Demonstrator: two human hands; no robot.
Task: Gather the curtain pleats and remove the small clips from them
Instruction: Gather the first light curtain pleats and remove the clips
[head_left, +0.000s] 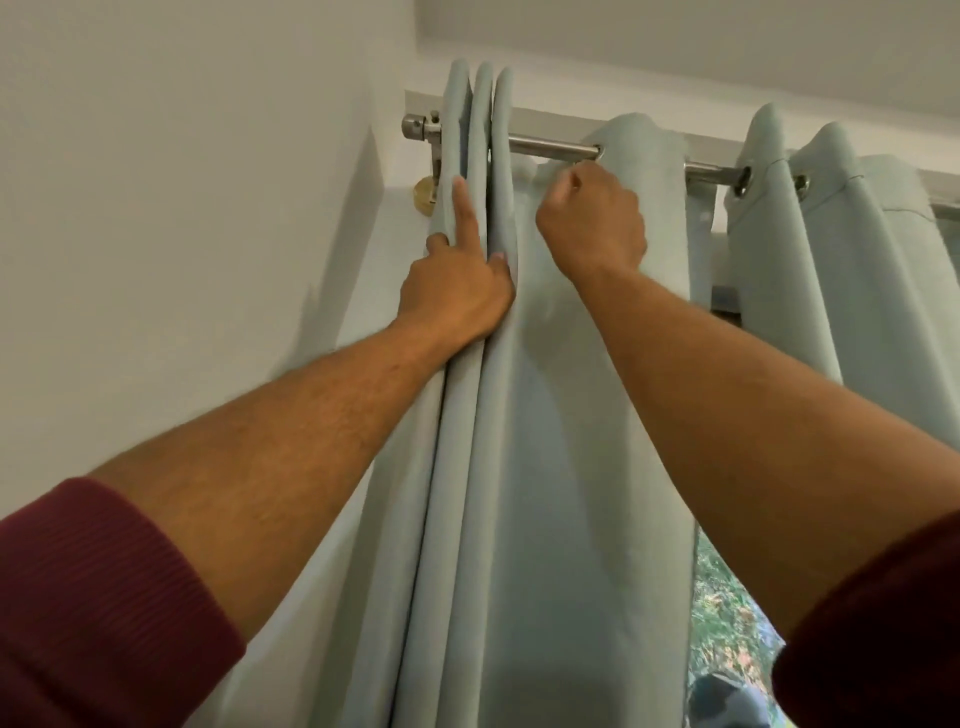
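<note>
Curtain pleats hang vertical, left hand gripping them, right hand pinching fabric near rod.

The right hand is seen from its back, so its curled fingers and whatever they pinch at the curtain top are hidden; no clip can be made out there. The left hand has its last fingers tucked into the gathered pleats, out of sight. The curtain rod passes behind the folds and is cut off at the right edge. Both maroon sleeves run off the lower corners. The curtain's hem is cut off below. Through the gap at lower right, the greenery outside is blurred.
</note>
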